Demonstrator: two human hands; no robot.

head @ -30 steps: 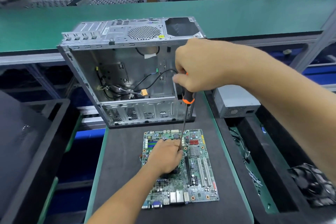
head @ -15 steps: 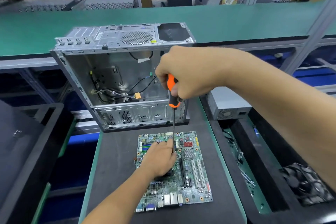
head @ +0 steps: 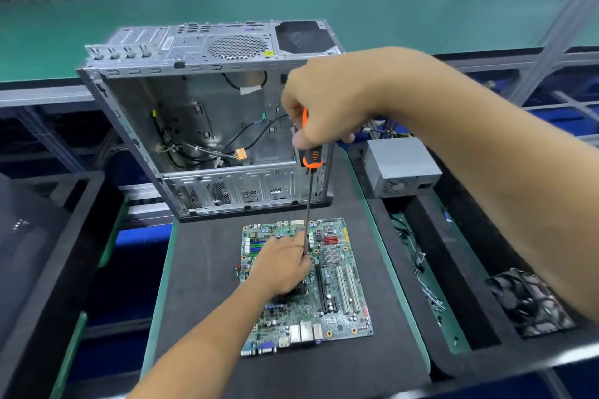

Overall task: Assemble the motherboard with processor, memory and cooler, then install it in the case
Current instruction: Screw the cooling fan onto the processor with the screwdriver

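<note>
A green motherboard (head: 337,288) lies flat on the dark mat (head: 201,285) in front of me. My left hand (head: 280,266) rests on the board over the processor socket area, fingers curled at the shaft of a screwdriver (head: 311,160). My right hand (head: 321,104) grips the screwdriver's orange and black handle from above, holding it nearly upright with the tip down at the board beside my left fingers. What lies under my left hand is hidden. Behind the board stands the open metal case (head: 207,120), with loose cables inside.
A grey power supply (head: 402,165) sits to the right of the case. A black fan (head: 531,304) lies in the dark tray at the right, with loose wires (head: 421,272) beside it. A dark tray (head: 42,256) is at the left. A green conveyor (head: 97,19) runs behind.
The view shifted slightly. My right hand with the screwdriver moved a little left and stays over the board, my left hand remains at the shaft's tip.
</note>
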